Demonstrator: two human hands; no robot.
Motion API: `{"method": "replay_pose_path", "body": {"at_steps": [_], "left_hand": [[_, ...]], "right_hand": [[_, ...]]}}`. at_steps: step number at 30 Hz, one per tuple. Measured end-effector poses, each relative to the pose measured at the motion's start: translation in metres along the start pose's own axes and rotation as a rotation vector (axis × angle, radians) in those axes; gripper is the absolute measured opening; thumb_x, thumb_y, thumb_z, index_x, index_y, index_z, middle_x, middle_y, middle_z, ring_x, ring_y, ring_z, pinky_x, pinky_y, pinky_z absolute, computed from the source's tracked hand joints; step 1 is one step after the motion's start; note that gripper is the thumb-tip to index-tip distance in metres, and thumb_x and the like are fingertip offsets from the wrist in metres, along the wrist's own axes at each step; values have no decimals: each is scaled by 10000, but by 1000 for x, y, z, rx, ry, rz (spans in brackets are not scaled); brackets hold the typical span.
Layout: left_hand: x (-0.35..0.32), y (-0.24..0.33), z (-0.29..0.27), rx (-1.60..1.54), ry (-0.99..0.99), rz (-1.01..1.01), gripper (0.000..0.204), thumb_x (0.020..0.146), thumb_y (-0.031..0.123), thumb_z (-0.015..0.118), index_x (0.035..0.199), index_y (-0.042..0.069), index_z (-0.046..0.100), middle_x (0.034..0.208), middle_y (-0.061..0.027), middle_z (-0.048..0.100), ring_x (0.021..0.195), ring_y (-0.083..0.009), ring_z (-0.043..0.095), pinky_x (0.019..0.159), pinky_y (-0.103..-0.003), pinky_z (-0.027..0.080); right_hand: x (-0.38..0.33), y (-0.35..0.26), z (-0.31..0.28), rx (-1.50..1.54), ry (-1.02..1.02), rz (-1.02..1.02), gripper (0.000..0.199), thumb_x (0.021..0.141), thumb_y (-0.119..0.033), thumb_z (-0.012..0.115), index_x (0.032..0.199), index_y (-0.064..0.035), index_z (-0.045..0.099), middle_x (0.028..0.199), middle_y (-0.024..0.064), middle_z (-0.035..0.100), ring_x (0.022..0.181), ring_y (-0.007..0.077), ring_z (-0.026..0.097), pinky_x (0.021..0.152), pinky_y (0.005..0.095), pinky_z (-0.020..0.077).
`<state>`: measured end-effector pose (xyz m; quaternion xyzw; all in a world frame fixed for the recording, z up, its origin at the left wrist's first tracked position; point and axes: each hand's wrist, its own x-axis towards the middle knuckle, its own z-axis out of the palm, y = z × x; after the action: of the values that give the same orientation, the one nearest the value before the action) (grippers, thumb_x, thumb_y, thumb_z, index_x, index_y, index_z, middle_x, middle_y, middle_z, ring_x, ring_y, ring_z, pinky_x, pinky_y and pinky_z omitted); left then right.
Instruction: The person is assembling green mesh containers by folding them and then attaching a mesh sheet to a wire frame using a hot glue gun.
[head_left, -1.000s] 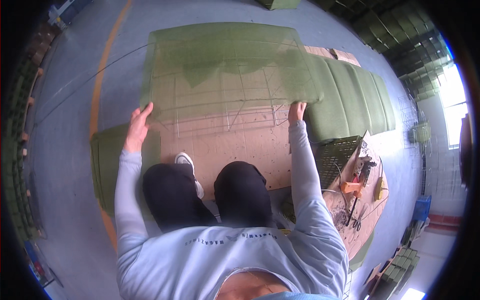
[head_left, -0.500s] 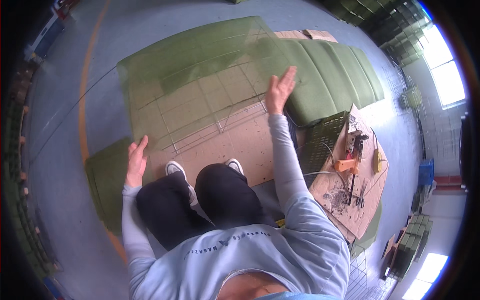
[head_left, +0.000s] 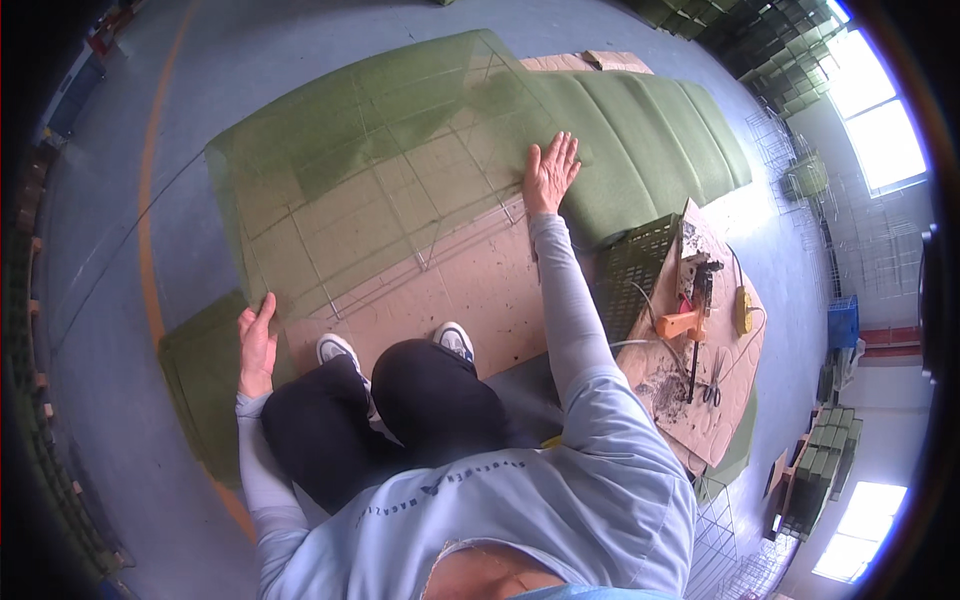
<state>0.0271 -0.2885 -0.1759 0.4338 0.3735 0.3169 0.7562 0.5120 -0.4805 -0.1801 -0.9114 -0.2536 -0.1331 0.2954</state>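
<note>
A thin, see-through green mesh sheet [head_left: 350, 125] lies over a wire grid frame [head_left: 422, 262] in front of me. My right hand [head_left: 550, 177] rests flat at the mesh's right edge, fingers outstretched, beside a padded-looking green ribbed piece [head_left: 640, 150]. Near the mesh's near left corner is my left hand [head_left: 257, 345], with thumb and fingers apart. Whether it touches the mesh, I cannot tell. Nothing shows in either hand. Brown cardboard [head_left: 470, 325] lies under the frame and reaches my shoes.
To my right, a cardboard-topped stand over a green crate [head_left: 635, 265] bears an orange-handled tool [head_left: 680, 325], scissors [head_left: 712, 392] and a yellow power strip [head_left: 743, 310] with cables. A folded green piece [head_left: 205, 375] lies at left. Wire grids [head_left: 720, 545] stand behind right.
My right hand has turned palm down, its fingers more spread. My left hand has shifted slightly down and left. The whole view has moved a little; the mesh stays over the frame.
</note>
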Motion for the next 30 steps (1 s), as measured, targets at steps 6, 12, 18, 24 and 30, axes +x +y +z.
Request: {"method": "replay_pose_path", "body": {"at_steps": [6, 12, 18, 24, 30], "left_hand": [[-2, -1, -1, -1, -49, -24, 74, 859, 179, 651, 863, 117, 612, 920, 24, 624, 867, -79, 573, 793, -264, 451], [1, -2, -2, 49, 38, 7, 151, 848, 215, 667, 933, 111, 597, 977, 28, 591, 918, -83, 537, 802, -282, 427], [-3, -4, 0, 52, 10, 13, 150, 845, 235, 670, 885, 129, 571, 988, 34, 578, 960, -87, 509, 841, -312, 394], [2, -6, -7, 141, 67, -6, 221, 828, 255, 687, 790, 153, 495, 1007, 15, 569, 1010, -109, 498, 878, -394, 354], [8, -17, -19, 196, 160, -11, 274, 799, 291, 716, 793, 164, 472, 1073, 13, 538, 1123, -127, 425, 955, -483, 254]], "right_hand": [[-24, -35, -14, -15, 213, -209, 700, 920, -509, 299, 1427, -34, 215, 1501, 125, 186, 1406, 266, 71, 1105, 512, 18], [-54, -78, -17, -212, -122, -216, 731, 919, -541, 274, 1446, -55, 129, 1515, 122, 110, 1408, 242, 36, 1113, 480, -52], [-109, -124, -15, -47, -337, -450, 751, 901, -480, 398, 1439, -25, 140, 1516, 123, 119, 1409, 262, 49, 1122, 460, 5], [-99, -111, -12, 179, -349, -440, 775, 900, -518, 375, 1450, -47, 97, 1517, 124, 101, 1407, 262, 50, 1124, 459, -8], [-43, -52, -18, -307, -238, -256, 682, 927, -487, 317, 1433, -44, 199, 1509, 111, 162, 1406, 249, 80, 1123, 465, 7]]}}
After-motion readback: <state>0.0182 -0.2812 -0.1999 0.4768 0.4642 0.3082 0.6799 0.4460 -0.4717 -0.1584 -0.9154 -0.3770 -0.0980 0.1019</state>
